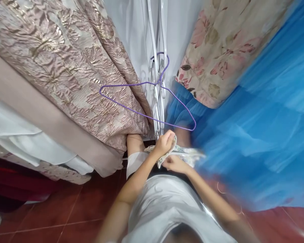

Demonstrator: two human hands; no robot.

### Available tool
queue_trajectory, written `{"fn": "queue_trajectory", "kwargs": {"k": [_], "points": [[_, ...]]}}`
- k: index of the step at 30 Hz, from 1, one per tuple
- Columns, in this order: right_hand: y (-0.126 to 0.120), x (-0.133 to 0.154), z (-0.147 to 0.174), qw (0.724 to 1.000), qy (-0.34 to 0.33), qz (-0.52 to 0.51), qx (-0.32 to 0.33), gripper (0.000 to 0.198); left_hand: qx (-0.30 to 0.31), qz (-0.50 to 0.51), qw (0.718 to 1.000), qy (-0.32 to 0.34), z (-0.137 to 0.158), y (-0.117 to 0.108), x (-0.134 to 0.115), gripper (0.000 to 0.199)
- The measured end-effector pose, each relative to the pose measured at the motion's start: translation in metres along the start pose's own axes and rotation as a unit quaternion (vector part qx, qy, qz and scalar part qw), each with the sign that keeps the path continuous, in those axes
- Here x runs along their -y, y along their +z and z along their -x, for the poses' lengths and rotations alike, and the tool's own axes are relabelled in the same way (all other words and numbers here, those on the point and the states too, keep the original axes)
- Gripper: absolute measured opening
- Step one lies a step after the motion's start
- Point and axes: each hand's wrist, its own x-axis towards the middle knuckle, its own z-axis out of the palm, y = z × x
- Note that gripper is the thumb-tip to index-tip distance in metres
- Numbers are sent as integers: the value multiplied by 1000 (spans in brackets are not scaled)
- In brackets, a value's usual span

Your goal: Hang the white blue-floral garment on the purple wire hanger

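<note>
A light cloth with a small floral print [190, 154] is bunched in front of my body, its right end smeared by motion. My left hand [164, 143] is closed round a folded strip of it that slants down to the right hand. Just below, my right hand [176, 164] has its fingers curled in against the same cloth; part of the fingers is hidden. What kind of garment it is, I cannot make out. Above both hands, a bare purple hanger [147, 114] hangs in front of white metal strips, apart from my fingers.
A pinkish-gold brocade dress [73, 67] hangs on the left, with paler and dark red garments beside it. To the right hang a floral dress [210, 57] and a wide blue tulle dress [263, 135]. Red tiles [73, 209] cover the floor.
</note>
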Motion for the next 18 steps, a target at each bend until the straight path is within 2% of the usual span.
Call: {"fn": "queue_trajectory", "kwargs": {"k": [3, 5, 7, 9, 11, 13, 15, 17, 18], "points": [[-16, 7, 6, 997, -28, -36, -65, 22, -67, -49, 996, -21, 1, -27, -20, 30], [-27, 19, 10, 985, -85, -60, -134, 19, -54, -86, 995, -23, 0, -43, -37, 28], [-32, 34, 12, 975, -143, -59, -160, 34, -18, -113, 993, -24, -3, -50, -53, 26], [-30, 50, 13, 980, -160, -56, -109, 45, 14, -118, 992, -35, -6, -52, -64, 25], [-26, 63, 12, 986, -142, -68, -53, 41, 49, -80, 994, -54, -6, -55, -66, 28], [-26, 71, 13, 987, -134, -84, -13, 35, 98, -4, 993, -66, -1, -58, -59, 40], [-33, 74, 21, 982, -151, -110, 18, 32, 169, 90, 980, -58, 13, -59, -45, 61], [-48, 71, 34, 973, -169, -158, 13, 30, 251, 156, 955, -31, 31, -54, -28, 81], [-58, 67, 41, 967, -174, -187, -18, 31, 284, 161, 945, -16, 40, -49, -19, 87]]}}
